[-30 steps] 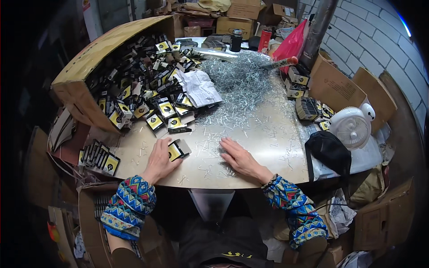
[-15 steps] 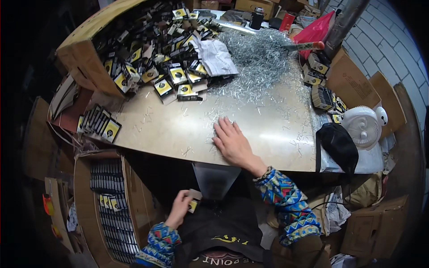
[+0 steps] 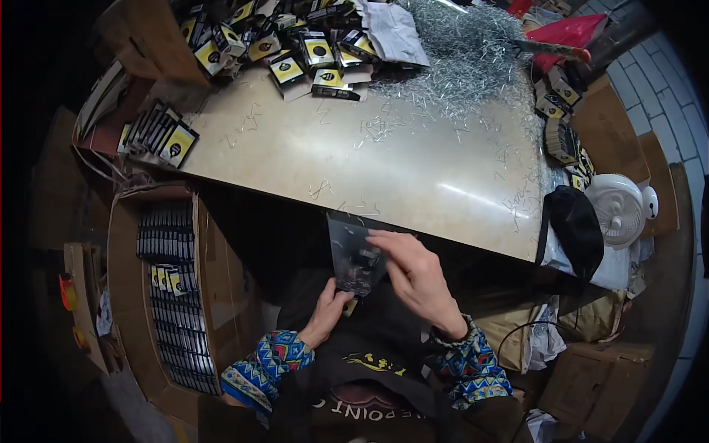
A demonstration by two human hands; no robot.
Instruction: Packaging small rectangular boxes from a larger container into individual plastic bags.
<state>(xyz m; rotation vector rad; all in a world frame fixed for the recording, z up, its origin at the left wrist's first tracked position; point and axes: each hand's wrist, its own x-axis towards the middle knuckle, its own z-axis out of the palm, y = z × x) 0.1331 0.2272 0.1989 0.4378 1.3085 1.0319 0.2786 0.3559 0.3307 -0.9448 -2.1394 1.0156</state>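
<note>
My left hand [image 3: 325,314] is closed round a small black and yellow box [image 3: 350,306] at the lower end of a clear plastic chute [image 3: 343,240] that hangs from the table's near edge. Most of the box is hidden by the fingers and the chute. Small shiny bent wire pieces [image 3: 356,282] lie low in the chute. Over the chute's right side reaches my right hand [image 3: 425,280], its fingers stretched out toward the chute and gripping nothing that I can see. A few more wire pieces [image 3: 358,210] lie on the table edge at the chute's top.
On the table [image 3: 295,140] rises a big heap of wire pieces [image 3: 473,59], beside a pile of small boxes [image 3: 317,52] spilling from a carton. A row of boxes [image 3: 159,133] stands at the left. Below it, a carton [image 3: 203,273] holds packed boxes. A white fan [image 3: 614,210] stands right.
My right hand has come off the tabletop, down and toward me to the chute. My left hand has brought the box under the chute's lower end. The view has tilted down.
</note>
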